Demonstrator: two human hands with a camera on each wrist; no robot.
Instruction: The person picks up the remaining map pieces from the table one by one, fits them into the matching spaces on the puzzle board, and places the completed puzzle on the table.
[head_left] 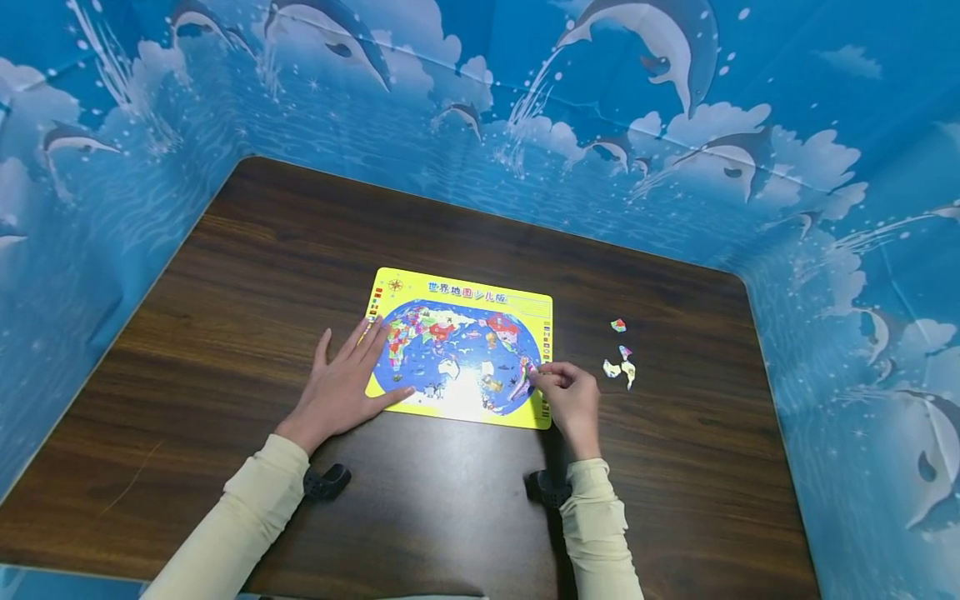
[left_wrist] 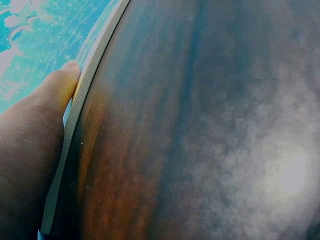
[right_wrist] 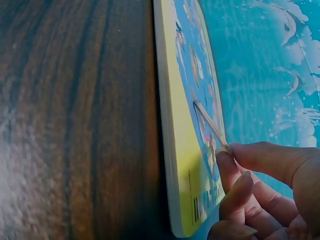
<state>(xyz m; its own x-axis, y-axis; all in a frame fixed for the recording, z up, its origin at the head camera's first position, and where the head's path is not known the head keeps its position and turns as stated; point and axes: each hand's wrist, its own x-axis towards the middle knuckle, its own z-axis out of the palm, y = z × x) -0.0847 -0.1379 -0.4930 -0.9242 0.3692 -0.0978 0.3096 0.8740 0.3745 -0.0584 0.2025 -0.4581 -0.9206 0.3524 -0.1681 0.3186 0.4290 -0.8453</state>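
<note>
The left hand, fingers spread, lay on the flat, yellow-bordered world-map board, presumably steadying it, while the right hand pinched a thin, pale-edged puzzle piece, tilted at the board's right side.

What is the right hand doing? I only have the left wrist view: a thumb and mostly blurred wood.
Observer: The right hand pinches a thin puzzle piece between thumb and fingers.

Operator: Is that piece lying flat on the map board?

Observer: No. In the right wrist view it stands tilted to the board's surface; I can't tell for certain whether its low end touches.

Operator: Anything loose on the table?

Observer: Yes. The head view shows a few loose pieces lying to the right of the board.
</note>
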